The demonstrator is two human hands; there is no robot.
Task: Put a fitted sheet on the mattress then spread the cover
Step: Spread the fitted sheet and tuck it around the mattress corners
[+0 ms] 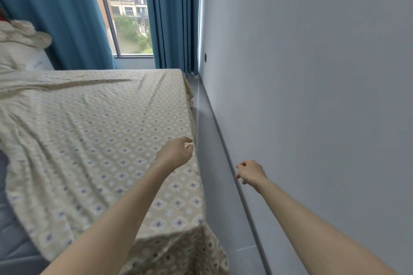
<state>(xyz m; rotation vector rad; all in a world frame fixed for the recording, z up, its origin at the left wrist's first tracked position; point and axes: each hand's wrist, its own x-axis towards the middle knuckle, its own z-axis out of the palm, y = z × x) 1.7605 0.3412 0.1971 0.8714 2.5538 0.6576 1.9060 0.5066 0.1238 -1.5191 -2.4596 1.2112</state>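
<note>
A beige sheet (93, 131) with a diamond pattern lies spread over the mattress, wrinkled on the left and hanging over the near right corner. At the lower left a grey-blue part of the bed (11, 236) shows bare. My left hand (176, 152) hovers over the sheet's right edge with fingers loosely curled, holding nothing. My right hand (250, 173) hangs in the gap between bed and wall, fingers loosely curled and empty.
A grey wall (312, 73) with a skirting strip (243, 196) runs close along the bed's right side, leaving a narrow floor gap (214, 174). Blue curtains (172, 15) frame a window (127, 9) behind the bed. Bundled bedding (20, 38) lies at far left.
</note>
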